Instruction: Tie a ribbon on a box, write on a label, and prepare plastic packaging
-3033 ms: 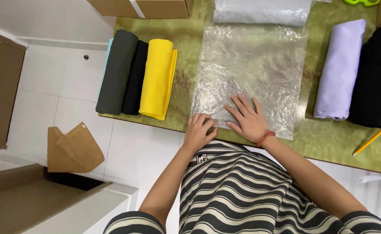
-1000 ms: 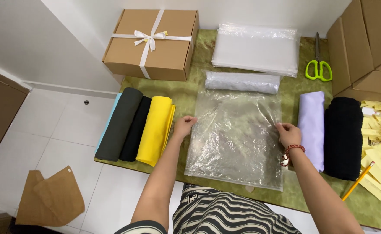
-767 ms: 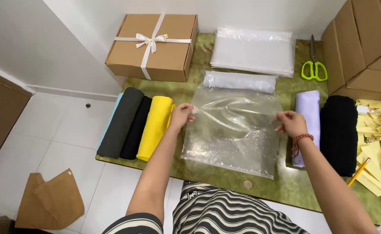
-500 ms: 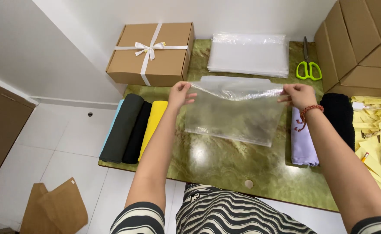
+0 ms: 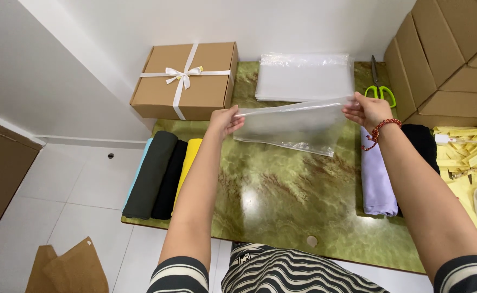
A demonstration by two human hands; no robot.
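A clear plastic bag (image 5: 293, 126) hangs in the air above the green marble table (image 5: 282, 190). My left hand (image 5: 225, 120) pinches its upper left corner and my right hand (image 5: 366, 110) pinches its upper right corner, stretching the top edge flat. A red bead bracelet circles my right wrist. Just behind the bag lies a stack of clear plastic bags (image 5: 304, 76).
A brown gift box with a white ribbon (image 5: 187, 80) stands at the back left. Rolled black, dark and yellow cloths (image 5: 162, 173) lie at left; a lilac roll (image 5: 377, 176) and black cloth at right. Green scissors (image 5: 378, 86), stacked cardboard boxes (image 5: 455, 59), yellow strips (image 5: 469, 157).
The bag lay flat on the table under my hands; I took its two upper corners and lifted it up and away from me. It now hangs off the table.
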